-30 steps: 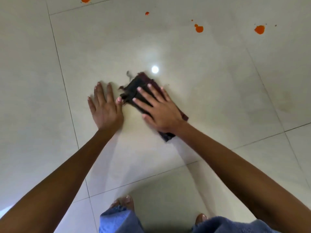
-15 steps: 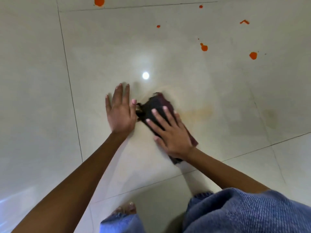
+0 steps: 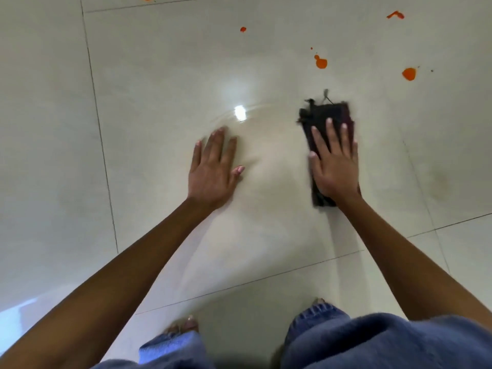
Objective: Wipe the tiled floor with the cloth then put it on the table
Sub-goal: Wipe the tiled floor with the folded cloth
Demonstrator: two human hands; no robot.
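The cloth (image 3: 325,116) points lengthwise ahead at the orange spots (image 3: 321,63), right hand (image 3: 334,166) flat on it, fingers spread; left hand (image 3: 213,169) splayed on the floor (image 3: 159,75), farther off.

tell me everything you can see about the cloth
The cloth is dark, nearly black fabric with a maroon tinge along its right edge, folded into a narrow oblong pointing away from the person. Frayed threads stick out at its far end. It lies flat on the pale glossy tiled floor, slightly blurred. The right hand presses flat on it with straight fingers, covering its middle; nothing else touches it.
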